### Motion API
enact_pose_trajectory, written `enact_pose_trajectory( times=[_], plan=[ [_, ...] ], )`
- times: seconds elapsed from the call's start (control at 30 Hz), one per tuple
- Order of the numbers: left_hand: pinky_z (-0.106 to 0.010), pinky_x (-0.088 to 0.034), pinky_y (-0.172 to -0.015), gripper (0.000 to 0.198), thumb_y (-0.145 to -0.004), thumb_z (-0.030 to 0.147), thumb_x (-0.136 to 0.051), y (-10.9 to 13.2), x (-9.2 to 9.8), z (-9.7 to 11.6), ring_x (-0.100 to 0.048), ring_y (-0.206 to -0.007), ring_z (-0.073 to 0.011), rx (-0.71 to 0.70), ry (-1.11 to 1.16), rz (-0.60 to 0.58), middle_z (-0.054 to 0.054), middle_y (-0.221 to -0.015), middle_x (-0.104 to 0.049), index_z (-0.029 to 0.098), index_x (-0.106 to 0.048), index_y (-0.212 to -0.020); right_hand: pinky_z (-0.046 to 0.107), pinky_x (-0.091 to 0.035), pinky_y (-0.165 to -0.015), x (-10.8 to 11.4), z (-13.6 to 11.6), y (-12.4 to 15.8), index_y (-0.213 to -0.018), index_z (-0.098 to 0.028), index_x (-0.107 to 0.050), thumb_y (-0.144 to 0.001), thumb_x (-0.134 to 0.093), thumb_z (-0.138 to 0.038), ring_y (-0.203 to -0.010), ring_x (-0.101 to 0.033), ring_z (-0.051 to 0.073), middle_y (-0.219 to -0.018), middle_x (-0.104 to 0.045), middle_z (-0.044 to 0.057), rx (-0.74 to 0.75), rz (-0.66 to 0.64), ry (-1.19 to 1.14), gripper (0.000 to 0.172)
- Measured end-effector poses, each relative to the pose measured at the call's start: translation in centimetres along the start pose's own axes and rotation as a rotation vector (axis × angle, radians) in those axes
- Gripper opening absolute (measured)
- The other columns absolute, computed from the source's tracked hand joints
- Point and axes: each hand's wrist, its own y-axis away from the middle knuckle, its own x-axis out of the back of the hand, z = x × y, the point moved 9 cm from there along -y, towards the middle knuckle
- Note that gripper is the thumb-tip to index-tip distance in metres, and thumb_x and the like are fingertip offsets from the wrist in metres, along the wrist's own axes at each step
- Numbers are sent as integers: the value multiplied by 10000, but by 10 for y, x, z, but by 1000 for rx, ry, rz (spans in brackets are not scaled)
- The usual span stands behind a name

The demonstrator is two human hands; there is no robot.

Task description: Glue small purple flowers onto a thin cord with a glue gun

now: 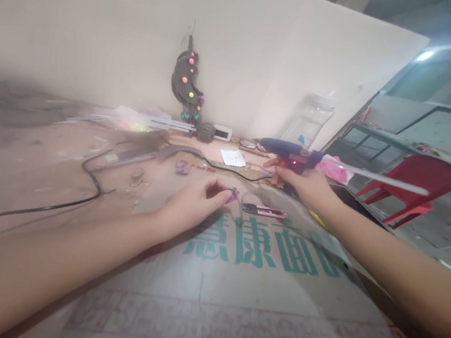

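My left hand (196,201) pinches a small purple flower-like piece (233,193) between thumb and fingertips, above the printed sheet. Further right, my right hand (302,181) is wrapped round a dark blue hot glue gun (285,149) with a small red light lit on its side. A long pale glue stick (387,180) juts from the rear of the gun. Between the two hands lies a pair of pink-handled thread snips (264,210). Another purple piece (183,168) rests on the table beyond my left hand. Some edges are smeared by motion.
A grey crescent ornament (185,80) with coloured balls leans on the wall. Near it are a ball of grey yarn (205,132) and a white paper (233,157). A clear plastic bottle (310,118) stands behind the gun. A black cord (89,172) crosses the table. A red chair (419,182) stands beyond.
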Motion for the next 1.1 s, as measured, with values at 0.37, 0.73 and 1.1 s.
enact_pose_trajectory(
  times=[0.37,0.73,1.1],
  plan=[
    [-275,-432,-655,217,-908,384,-592,-1,4,-1,-591,-725,-157,7,-19,20,-14,-828,-678,183,-622,-830,381,-552,-731,-15,3,65,-831,-261,-662,-884,-641,-513,-781,-678,247,-810,-707,42,111,-90,184,259],
    [-272,-425,-674,206,-911,363,-591,-1,4,5,-586,-716,-150,-27,-44,24,-3,-807,-673,181,-620,-819,300,-503,-586,-24,1,65,-799,-224,-667,-773,-752,-429,-657,-636,195,-724,-684,9,41,-90,188,223],
    [-268,-402,-637,207,-910,345,-586,0,2,7,-546,-674,-142,-14,-47,0,2,-763,-638,177,-606,-790,297,-508,-622,-23,6,66,-862,-218,-678,-798,-753,-473,-714,-651,198,-780,-693,14,0,-79,199,273]
  ],
)
